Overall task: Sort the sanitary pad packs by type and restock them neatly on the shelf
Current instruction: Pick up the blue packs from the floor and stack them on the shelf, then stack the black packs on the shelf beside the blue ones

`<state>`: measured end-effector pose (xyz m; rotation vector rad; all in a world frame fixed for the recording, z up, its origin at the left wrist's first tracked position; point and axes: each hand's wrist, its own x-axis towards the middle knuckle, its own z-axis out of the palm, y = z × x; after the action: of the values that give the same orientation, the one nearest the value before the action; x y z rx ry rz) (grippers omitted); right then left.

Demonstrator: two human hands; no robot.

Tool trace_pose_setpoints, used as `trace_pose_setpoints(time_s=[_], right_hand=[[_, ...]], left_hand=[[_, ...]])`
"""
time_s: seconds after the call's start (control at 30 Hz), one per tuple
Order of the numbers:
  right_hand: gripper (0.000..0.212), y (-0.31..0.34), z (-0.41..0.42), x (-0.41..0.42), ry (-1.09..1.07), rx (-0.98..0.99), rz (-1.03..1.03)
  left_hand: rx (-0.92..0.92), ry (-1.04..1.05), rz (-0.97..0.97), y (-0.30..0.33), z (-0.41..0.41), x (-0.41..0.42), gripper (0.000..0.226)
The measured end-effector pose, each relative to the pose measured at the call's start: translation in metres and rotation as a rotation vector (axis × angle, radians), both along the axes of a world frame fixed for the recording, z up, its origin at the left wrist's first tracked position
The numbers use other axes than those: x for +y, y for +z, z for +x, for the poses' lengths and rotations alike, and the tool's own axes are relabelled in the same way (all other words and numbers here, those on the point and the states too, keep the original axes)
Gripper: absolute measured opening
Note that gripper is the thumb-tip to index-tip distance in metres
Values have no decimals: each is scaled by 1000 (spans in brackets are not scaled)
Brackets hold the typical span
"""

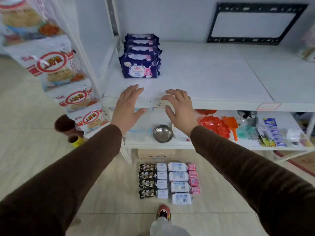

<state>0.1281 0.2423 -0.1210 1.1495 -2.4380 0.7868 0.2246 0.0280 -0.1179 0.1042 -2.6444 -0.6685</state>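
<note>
Several dark blue pad packs (140,65) stand in a row front to back at the left end of the white shelf (213,77). My left hand (127,106) and my right hand (180,108) hover over the shelf's front edge, fingers spread, holding nothing. On the floor below lie four columns of packs: black packs (147,181), small white packs (162,180), larger white-and-blue packs (179,182) and small pink packs (193,178).
A lower shelf (213,147) holds a steel bowl (162,133), red plastic ware (215,125) and small goods. Noodle packs (56,65) hang at the left. A black frame (255,23) leans on the back wall. My shoe (163,212) stands near the floor packs.
</note>
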Motion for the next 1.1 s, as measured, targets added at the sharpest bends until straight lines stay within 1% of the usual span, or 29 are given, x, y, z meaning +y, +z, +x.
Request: trace_pose_setpoints(time_s=[0.13, 0.23, 0.4, 0.47, 0.6, 0.8, 0.93, 1.1], right_hand=[[30, -37, 49, 12, -42, -94, 20], [29, -73, 87, 18, -47, -156, 60], [34, -140, 138, 30, -46, -287, 164], [35, -169, 153, 34, -34, -347, 186], [39, -237, 175, 39, -29, -482, 250], [41, -348, 193, 47, -21, -623, 358], [46, -433, 197, 52, -32, -706, 415], [51, -538, 192, 49, -33, -717, 513]], left_hand=[[-53, -49, 22, -35, 47, 10, 67], [-129, -67, 41, -72, 88, 15, 66], [-279, -15, 110, -146, 151, 23, 64], [-365, 33, 151, -176, 173, 28, 65], [-543, 94, 155, -247, 210, 37, 64], [-692, 132, 164, -360, 228, 41, 63], [-724, 154, 185, -442, 228, 39, 61], [-733, 136, 175, -545, 222, 33, 58]])
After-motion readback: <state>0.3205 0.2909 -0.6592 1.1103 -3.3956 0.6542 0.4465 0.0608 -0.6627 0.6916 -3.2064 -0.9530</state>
